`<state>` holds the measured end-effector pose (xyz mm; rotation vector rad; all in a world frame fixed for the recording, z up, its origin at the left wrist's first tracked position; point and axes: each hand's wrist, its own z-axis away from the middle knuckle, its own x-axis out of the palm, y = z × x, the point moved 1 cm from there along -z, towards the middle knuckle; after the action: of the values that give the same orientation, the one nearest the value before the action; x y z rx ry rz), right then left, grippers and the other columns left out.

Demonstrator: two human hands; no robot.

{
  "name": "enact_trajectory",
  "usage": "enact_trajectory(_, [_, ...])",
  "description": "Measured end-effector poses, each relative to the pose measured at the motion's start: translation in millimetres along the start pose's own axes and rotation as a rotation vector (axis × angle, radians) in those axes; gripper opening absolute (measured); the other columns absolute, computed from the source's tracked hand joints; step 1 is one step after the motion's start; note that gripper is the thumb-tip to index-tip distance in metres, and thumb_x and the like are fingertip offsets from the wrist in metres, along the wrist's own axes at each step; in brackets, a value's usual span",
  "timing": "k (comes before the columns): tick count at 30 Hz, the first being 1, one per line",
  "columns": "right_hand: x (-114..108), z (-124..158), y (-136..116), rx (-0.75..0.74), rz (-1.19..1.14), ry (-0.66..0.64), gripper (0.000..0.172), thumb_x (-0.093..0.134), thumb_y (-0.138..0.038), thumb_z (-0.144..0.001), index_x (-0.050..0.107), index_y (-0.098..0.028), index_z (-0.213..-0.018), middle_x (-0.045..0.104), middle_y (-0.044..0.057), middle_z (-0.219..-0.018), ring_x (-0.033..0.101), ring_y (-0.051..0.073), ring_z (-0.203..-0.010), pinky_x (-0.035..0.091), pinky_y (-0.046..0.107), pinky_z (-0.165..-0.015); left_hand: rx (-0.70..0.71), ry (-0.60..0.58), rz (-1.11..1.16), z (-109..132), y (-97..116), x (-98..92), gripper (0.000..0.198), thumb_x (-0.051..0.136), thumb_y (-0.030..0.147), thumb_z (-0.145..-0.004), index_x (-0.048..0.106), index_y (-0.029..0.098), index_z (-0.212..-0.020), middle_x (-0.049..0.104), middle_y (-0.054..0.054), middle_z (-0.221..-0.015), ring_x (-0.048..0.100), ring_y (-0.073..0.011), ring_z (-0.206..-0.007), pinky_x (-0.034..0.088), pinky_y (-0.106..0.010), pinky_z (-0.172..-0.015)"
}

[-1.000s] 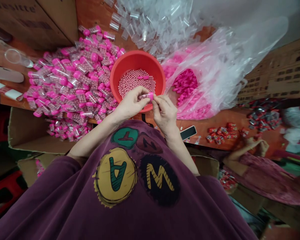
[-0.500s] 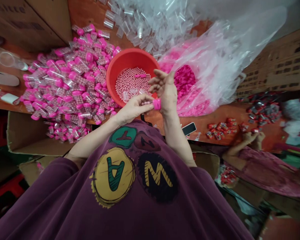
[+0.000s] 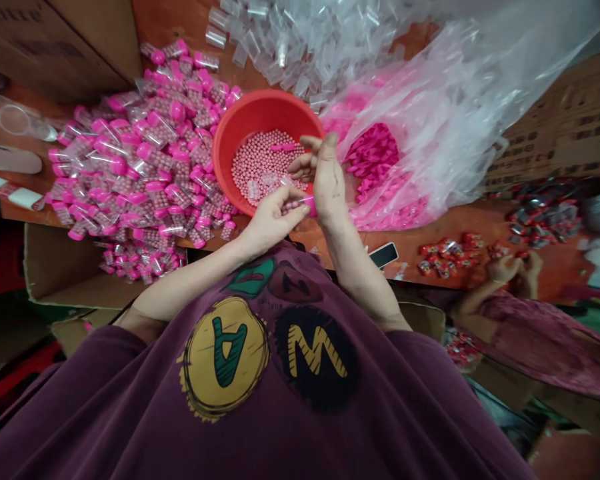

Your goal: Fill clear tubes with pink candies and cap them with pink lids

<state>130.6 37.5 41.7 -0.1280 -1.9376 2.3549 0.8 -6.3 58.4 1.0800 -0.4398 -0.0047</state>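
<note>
My left hand [image 3: 267,220] is shut on a small clear tube with pink beads inside [image 3: 294,205] above the rim of a red plastic bowl [image 3: 240,130]. The tube's pink end is hidden behind my right hand [image 3: 326,183], which is raised with its fingers apart and holds nothing. The bowl holds many pink beads [image 3: 260,167], a pink cap [image 3: 283,147] and a couple of clear tubes [image 3: 253,190]. Left of the bowl lies a heap of filled, pink-capped tubes [image 3: 140,153].
Loose empty clear tubes [image 3: 290,53] lie behind the bowl, and a clear bag of pink caps [image 3: 373,157] lies to its right on the wooden table [image 3: 405,247]. A phone [image 3: 384,255] lies near the table edge. At right, a co-worker's hands [image 3: 513,270] are near red packets [image 3: 445,257].
My right hand has let go of the tube's pink end and risen, opening its fingers. My left hand still holds the tube, and the view has shifted slightly.
</note>
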Motion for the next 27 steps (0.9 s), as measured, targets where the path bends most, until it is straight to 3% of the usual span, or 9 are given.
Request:
enact_trajectory(2, [-6, -7, 31, 0.094, -0.069, 0.039, 0.085, 0.015, -0.092, -0.096, 0.065, -0.026, -0.113, 0.073, 0.005, -0.086, 0.071, 0.019, -0.078, 0.063, 0.038, -0.079, -0.096, 0.023, 0.079, -14, -18, -14.3, 0.027, 0.088, 0.028, -0.079, 0.071, 0.016, -0.096, 0.071, 0.001, -0.077, 0.063, -0.0099, -0.065, 0.05, -0.024, -0.067])
enact_trajectory(4, [-14, -2, 55, -0.007, 0.058, 0.05, 0.07, 0.039, -0.087, -0.097, 0.065, -0.027, -0.123, 0.076, 0.006, -0.105, 0.073, 0.021, -0.096, 0.063, 0.041, -0.092, -0.162, 0.107, 0.112, -26, -33, -32.0, 0.033, 0.091, 0.031, -0.075, 0.073, 0.015, -0.097, 0.074, 0.0, -0.078, 0.067, -0.0103, -0.068, 0.049, -0.022, -0.067])
enact_trajectory(7, [-18, 21, 71, -0.162, 0.463, -0.218, 0.081, 0.073, -0.072, -0.087, 0.055, -0.023, -0.148, 0.067, 0.017, -0.146, 0.064, 0.033, -0.134, 0.051, 0.059, -0.116, -0.212, 0.247, 0.174, -36, -48, -50.5, 0.04, 0.095, 0.032, -0.066, 0.072, 0.015, -0.093, 0.076, 0.0, -0.077, 0.069, -0.0112, -0.069, 0.051, -0.022, -0.068])
enact_trajectory(9, [-15, 35, 73, -0.177, 0.721, -0.322, 0.088, 0.08, -0.057, -0.085, 0.048, -0.016, -0.157, 0.058, 0.024, -0.156, 0.057, 0.042, -0.142, 0.047, 0.068, -0.117, -0.233, 0.266, 0.24, -38, -55, -52.0, 0.043, 0.097, 0.031, -0.06, 0.069, 0.015, -0.089, 0.076, 0.001, -0.075, 0.07, -0.0123, -0.069, 0.054, -0.024, -0.07])
enact_trajectory(12, [-8, 42, 73, -0.153, 1.009, -0.321, 0.073, 0.078, -0.037, -0.088, 0.054, -0.005, -0.149, 0.067, 0.029, -0.141, 0.063, 0.045, -0.13, 0.052, 0.065, -0.109, -0.257, 0.28, 0.269, -39, -64, -45.2, 0.042, 0.096, 0.028, -0.06, 0.065, 0.015, -0.085, 0.073, 0.002, -0.07, 0.069, -0.0114, -0.065, 0.055, -0.023, -0.069])
enact_trajectory(16, [1, 42, 83, -0.156, 1.213, -0.431, 0.055, 0.076, -0.039, -0.088, 0.068, 0.0, -0.125, 0.073, 0.028, -0.119, 0.068, 0.044, -0.118, 0.055, 0.057, -0.105, -0.408, 0.305, 0.115, -36, -77, -41.3, 0.021, 0.086, 0.018, -0.072, 0.068, 0.014, -0.081, 0.069, 0.004, -0.062, 0.063, -0.0101, -0.055, 0.05, -0.022, -0.059])
enact_trajectory(20, [16, 43, 102, -0.058, 1.181, -0.51, 0.053, 0.075, -0.047, -0.089, 0.07, -0.003, -0.119, 0.075, 0.027, -0.117, 0.069, 0.041, -0.119, 0.056, 0.051, -0.106, -0.461, 0.377, 0.032, -37, -85, -51.6, 0.013, 0.079, 0.01, -0.075, 0.067, 0.014, -0.075, 0.063, 0.004, -0.054, 0.057, -0.0097, -0.048, 0.045, -0.021, -0.053])
enact_trajectory(23, [30, 34, 113, -0.007, 0.95, -0.539, 0.061, 0.077, -0.048, -0.088, 0.065, -0.009, -0.133, 0.075, 0.021, -0.127, 0.07, 0.035, -0.121, 0.057, 0.048, -0.106, -0.429, 0.451, 0.016, -38, -81, -72.4, 0.013, 0.079, 0.013, -0.076, 0.067, 0.014, -0.082, 0.065, 0.004, -0.058, 0.058, -0.0097, -0.051, 0.047, -0.021, -0.056])
enact_trajectory(27, [28, -17, 125, 0.032, 0.633, -0.468, 0.074, 0.069, -0.044, -0.097, 0.043, -0.012, -0.159, 0.07, 0.018, -0.138, 0.073, 0.026, -0.106, 0.062, 0.044, -0.098, -0.063, 0.662, -0.142, -27, -56, -132.1, 0.018, 0.075, 0.02, -0.084, 0.07, 0.016, -0.1, 0.076, 0.0, -0.087, 0.07, -0.0133, -0.076, 0.057, -0.026, -0.075])
